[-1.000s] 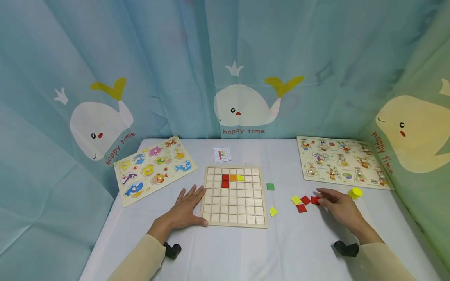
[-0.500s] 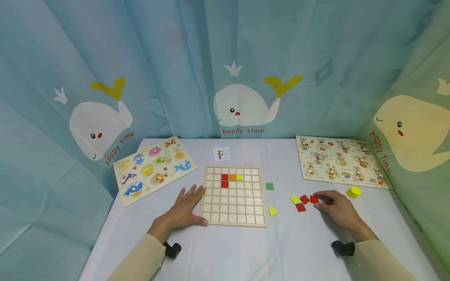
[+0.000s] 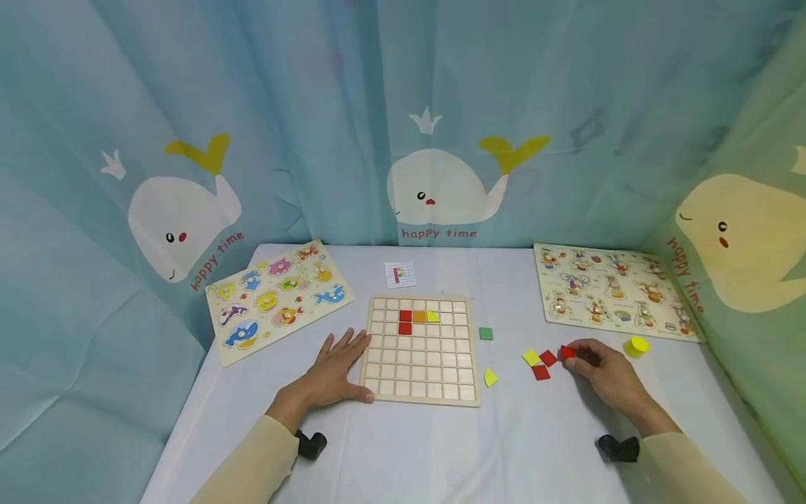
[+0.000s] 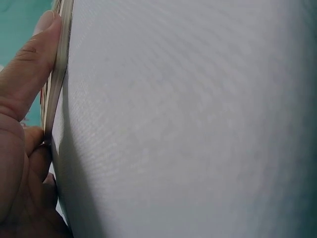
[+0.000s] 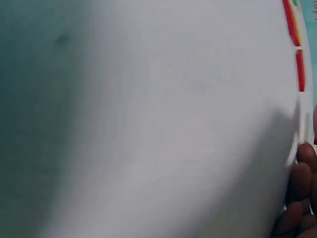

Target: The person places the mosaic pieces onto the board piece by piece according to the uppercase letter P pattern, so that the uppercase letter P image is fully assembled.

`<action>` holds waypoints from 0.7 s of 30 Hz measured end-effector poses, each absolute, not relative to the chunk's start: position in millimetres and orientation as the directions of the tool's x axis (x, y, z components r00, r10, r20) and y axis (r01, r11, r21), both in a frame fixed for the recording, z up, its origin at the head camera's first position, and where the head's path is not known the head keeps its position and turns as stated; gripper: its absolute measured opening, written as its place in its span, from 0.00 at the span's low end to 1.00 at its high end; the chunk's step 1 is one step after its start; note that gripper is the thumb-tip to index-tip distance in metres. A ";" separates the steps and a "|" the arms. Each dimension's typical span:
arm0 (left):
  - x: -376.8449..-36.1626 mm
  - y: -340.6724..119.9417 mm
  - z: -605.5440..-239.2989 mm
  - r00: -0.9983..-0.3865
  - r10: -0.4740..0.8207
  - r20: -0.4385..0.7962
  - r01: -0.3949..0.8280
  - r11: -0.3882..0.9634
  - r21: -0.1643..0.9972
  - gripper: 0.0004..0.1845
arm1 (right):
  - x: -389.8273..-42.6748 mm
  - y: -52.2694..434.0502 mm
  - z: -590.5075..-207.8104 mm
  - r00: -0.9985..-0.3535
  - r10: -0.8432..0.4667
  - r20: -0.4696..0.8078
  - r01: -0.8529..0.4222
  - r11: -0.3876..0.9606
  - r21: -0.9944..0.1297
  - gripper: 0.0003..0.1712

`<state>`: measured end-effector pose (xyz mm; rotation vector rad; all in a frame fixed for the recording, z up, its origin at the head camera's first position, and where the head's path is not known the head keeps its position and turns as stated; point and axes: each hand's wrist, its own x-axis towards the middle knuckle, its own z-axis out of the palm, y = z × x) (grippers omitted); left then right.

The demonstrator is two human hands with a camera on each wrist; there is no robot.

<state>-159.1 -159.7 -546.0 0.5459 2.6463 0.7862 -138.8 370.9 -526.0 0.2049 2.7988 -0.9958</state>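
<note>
Currently, the right hand (image 3: 607, 371) pinches a red tile (image 3: 568, 352) between thumb and fingers, on the right half of the desk (image 3: 422, 455). This tile is thin, flat and plain, a bright even red with straight edges; the fingertips cover part of it, so its full outline is hidden, and whether it touches the desk cannot be told. Just to its left lie two red squares (image 3: 548, 358) and a yellow square (image 3: 531, 358), all turned at a slant and bunched close together. A yellow cylinder (image 3: 637, 346) stands near the right hand, on its far side.

The left hand (image 3: 331, 374) grips nothing: its fingers are straight and spread, with fingertips and thumb against the left side of the board (image 3: 418, 359). That board is square, pale wood, ruled into small square cells inside a plain rim. In its upper part sit a pair of red pieces (image 3: 405, 328), one nearer than the other, then an orange piece (image 3: 420, 317) right of the farther one, and a yellow fan (image 3: 433, 317) beside that, with one rounded edge.

Just right of the board are a green square (image 3: 486, 334) and, nearer the person, another fan (image 3: 490, 377). Behind the board lies a small printed card (image 3: 400, 274).
</note>
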 end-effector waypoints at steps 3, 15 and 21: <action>-158.7 -159.6 -546.1 -0.873 0.445 -0.199 0.262 0.773 0.577 0.64 | -140.2 369.8 -523.6 -0.980 0.094 -0.175 0.185 0.754 -0.630 0.25; -162.6 -156.8 -543.4 -0.870 0.445 -0.211 0.267 0.787 0.557 0.64 | -149.4 328.9 -511.1 -0.961 0.276 -0.036 0.211 0.636 -0.742 0.21; -160.1 -157.7 -542.7 -0.868 0.446 -0.220 0.264 0.789 0.555 0.64 | -159.3 301.7 -503.3 -0.959 0.282 0.034 0.133 0.551 -0.824 0.21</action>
